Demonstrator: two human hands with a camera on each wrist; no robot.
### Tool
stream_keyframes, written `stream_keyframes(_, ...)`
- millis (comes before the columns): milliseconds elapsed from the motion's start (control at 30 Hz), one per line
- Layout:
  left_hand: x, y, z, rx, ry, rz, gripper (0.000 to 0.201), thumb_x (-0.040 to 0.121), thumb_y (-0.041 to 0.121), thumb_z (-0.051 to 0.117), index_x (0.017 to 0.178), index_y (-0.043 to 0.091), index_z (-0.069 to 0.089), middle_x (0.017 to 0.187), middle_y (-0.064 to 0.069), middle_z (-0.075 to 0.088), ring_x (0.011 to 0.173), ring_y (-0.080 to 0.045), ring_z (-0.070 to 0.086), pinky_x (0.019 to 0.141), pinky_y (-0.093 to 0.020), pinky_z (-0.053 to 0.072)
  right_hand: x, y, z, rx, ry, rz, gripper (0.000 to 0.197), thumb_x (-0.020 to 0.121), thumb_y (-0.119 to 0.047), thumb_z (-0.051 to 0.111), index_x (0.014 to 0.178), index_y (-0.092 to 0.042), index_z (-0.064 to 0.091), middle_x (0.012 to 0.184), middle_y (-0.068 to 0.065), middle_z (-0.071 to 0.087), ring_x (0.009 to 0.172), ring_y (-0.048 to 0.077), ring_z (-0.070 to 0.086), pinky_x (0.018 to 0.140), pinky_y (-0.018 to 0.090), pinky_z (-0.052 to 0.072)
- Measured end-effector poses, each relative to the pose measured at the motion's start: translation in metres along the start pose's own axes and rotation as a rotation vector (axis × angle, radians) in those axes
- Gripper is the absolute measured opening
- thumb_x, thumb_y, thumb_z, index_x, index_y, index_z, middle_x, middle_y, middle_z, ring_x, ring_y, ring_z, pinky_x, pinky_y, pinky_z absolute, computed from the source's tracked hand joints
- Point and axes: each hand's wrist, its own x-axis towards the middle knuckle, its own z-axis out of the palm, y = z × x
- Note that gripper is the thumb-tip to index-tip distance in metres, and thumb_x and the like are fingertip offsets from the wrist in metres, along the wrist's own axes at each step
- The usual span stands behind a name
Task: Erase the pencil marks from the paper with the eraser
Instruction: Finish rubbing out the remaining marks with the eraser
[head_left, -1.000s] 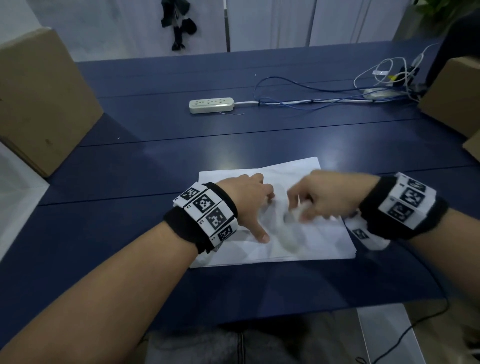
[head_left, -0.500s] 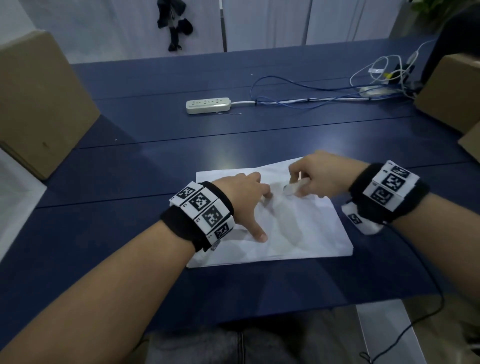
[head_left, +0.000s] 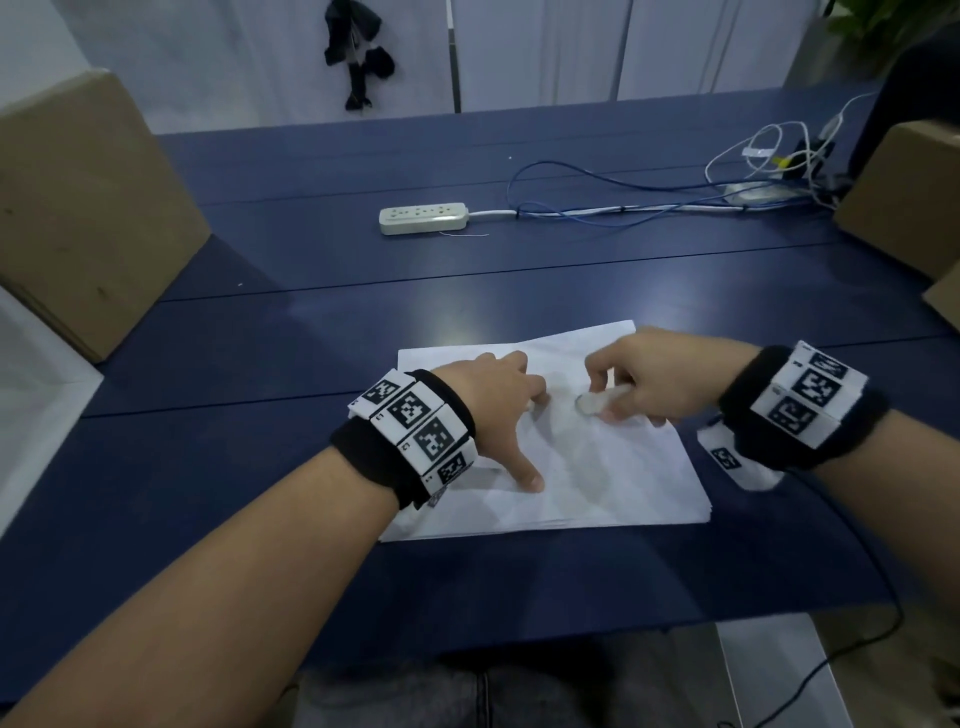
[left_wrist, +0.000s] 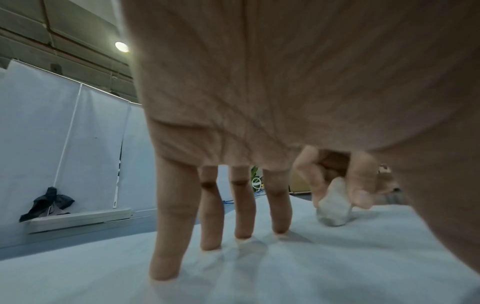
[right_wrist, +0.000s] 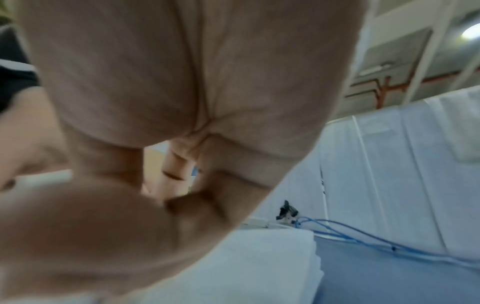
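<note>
A white sheet of paper (head_left: 613, 478) lies on a thin stack near the front of the blue table (head_left: 260, 364). My left hand (head_left: 498, 400) presses down on the sheet's left half with straight, spread fingers (left_wrist: 168, 236) and thumb. My right hand (head_left: 654, 384) pinches a greyish-white eraser (head_left: 592, 402) whose tip touches the upper middle of the sheet; the eraser (left_wrist: 333, 207) shows between thumb and fingers in the left wrist view. A faint grey smudge runs down the sheet below it. In the right wrist view the palm (right_wrist: 182, 82) hides the eraser.
A white power strip (head_left: 423, 218) with blue and white cables (head_left: 623, 208) lies at the back of the table. Cardboard boxes stand at the left (head_left: 88, 208) and right (head_left: 904, 197) edges. White partition panels (head_left: 519, 52) close off the back.
The right hand with the eraser moved up the sheet from its middle, then back slightly toward me and left. The left hand stayed pressed in place.
</note>
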Motion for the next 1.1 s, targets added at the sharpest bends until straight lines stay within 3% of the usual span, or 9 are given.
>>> stream_keyframes(67,0.001,0.003,0.002,0.006,0.017,-0.014,0.093,0.059,0.077,0.073,0.135,0.03,0.044,0.119,0.006,0.041,0.109,-0.02,0.043,0.085,-0.043,0.049,-0.008,-0.005,0.006,-0.019,-0.116,-0.066,0.016,0.081,-0.036,0.076,0.09,-0.03,0.064,0.062,-0.013,0.064,0.053,0.019,0.066,0.061,0.041,0.062)
stream_keyframes(167,0.002,0.005,0.003,0.012,0.024,-0.017,0.091,0.059,0.077,0.074,0.131,0.028,0.046,0.118,0.005,0.042,0.106,-0.02,0.043,0.085,-0.045,0.05,-0.017,-0.01,0.013,0.013,-0.297,-0.121,0.019,0.08,-0.018,0.082,0.086,-0.031,0.069,0.067,-0.007,0.066,0.05,0.013,0.056,0.05,0.031,0.052)
stream_keyframes(267,0.002,0.006,0.002,0.024,0.017,-0.015,0.091,0.06,0.076,0.074,0.132,0.027,0.046,0.118,0.005,0.042,0.107,-0.02,0.044,0.086,-0.044,0.049,-0.003,-0.001,0.006,-0.002,-0.131,-0.087,0.016,0.082,-0.023,0.08,0.094,-0.026,0.07,0.068,0.005,0.066,0.047,0.013,0.056,0.05,0.031,0.052)
stream_keyframes(400,0.002,0.007,0.002,0.026,0.015,-0.012,0.089,0.061,0.075,0.074,0.131,0.027,0.046,0.118,0.004,0.041,0.107,-0.02,0.043,0.085,-0.043,0.048,0.006,0.006,-0.002,-0.051,0.092,-0.034,0.014,0.086,-0.03,0.075,0.094,-0.026,0.065,0.069,-0.002,0.067,0.048,0.013,0.06,0.06,0.032,0.055)
stream_keyframes(567,0.004,0.007,0.003,0.046,0.017,0.006,0.089,0.063,0.074,0.074,0.132,0.024,0.047,0.12,0.002,0.042,0.109,-0.02,0.044,0.083,-0.039,0.047,-0.021,-0.008,0.013,0.01,-0.266,-0.127,0.017,0.081,-0.019,0.081,0.091,-0.027,0.069,0.072,0.002,0.066,0.048,0.013,0.054,0.05,0.03,0.049)
stream_keyframes(667,0.006,0.01,0.001,0.057,0.017,0.017,0.087,0.063,0.074,0.074,0.13,0.023,0.05,0.118,0.002,0.042,0.11,-0.018,0.043,0.085,-0.039,0.048,-0.008,-0.006,0.005,-0.059,-0.11,-0.083,0.016,0.083,-0.022,0.078,0.095,-0.024,0.069,0.069,0.0,0.063,0.048,0.015,0.056,0.048,0.028,0.052)
stream_keyframes(800,0.005,0.01,0.0,0.027,0.012,0.013,0.081,0.061,0.07,0.078,0.123,0.023,0.056,0.121,0.004,0.039,0.11,-0.017,0.044,0.089,-0.045,0.05,0.011,0.003,-0.004,-0.125,0.125,0.015,0.013,0.087,-0.034,0.072,0.092,-0.03,0.06,0.074,-0.006,0.063,0.058,0.018,0.067,0.071,0.038,0.06)
stream_keyframes(1000,0.009,0.007,0.001,0.029,0.021,0.012,0.084,0.059,0.072,0.078,0.119,0.018,0.055,0.112,0.006,0.041,0.098,-0.018,0.05,0.085,-0.043,0.052,-0.026,-0.011,0.014,-0.003,-0.31,-0.129,0.016,0.082,-0.017,0.08,0.092,-0.025,0.07,0.082,0.008,0.07,0.05,0.013,0.056,0.047,0.027,0.049)
stream_keyframes(1100,0.011,0.008,-0.002,0.03,0.0,0.023,0.086,0.058,0.072,0.078,0.122,0.019,0.055,0.111,0.006,0.042,0.096,-0.018,0.051,0.087,-0.042,0.052,-0.008,-0.003,0.005,-0.084,-0.106,-0.078,0.015,0.085,-0.022,0.077,0.097,-0.025,0.068,0.08,0.009,0.068,0.049,0.015,0.059,0.049,0.025,0.052)
